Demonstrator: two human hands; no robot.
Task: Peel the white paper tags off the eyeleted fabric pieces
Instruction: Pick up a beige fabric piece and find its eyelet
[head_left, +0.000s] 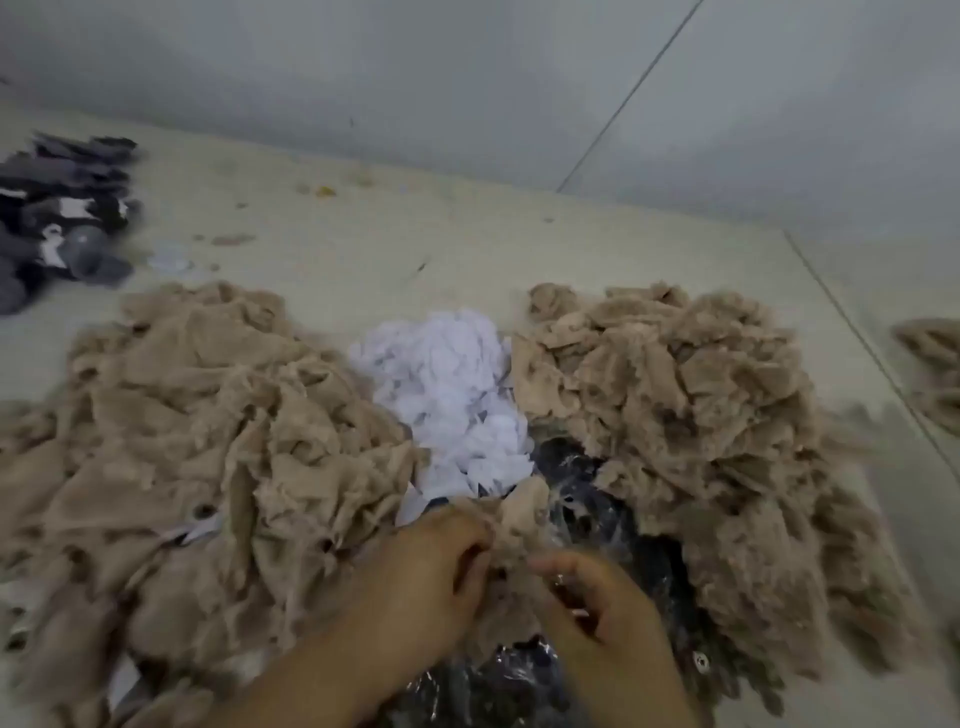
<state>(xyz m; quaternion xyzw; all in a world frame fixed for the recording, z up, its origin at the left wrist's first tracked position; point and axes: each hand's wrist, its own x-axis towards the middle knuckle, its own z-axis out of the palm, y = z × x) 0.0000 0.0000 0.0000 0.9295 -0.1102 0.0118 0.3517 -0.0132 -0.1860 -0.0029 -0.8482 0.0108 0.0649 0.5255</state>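
My left hand (436, 561) and right hand (597, 597) both pinch one small beige fabric piece (519, 519) between them, fingers curled on its edges, above a dark shiny plastic sheet (587, 499). It sits between two big heaps of beige fabric pieces (197, 415), just below the pile of peeled white paper tags (447, 384).
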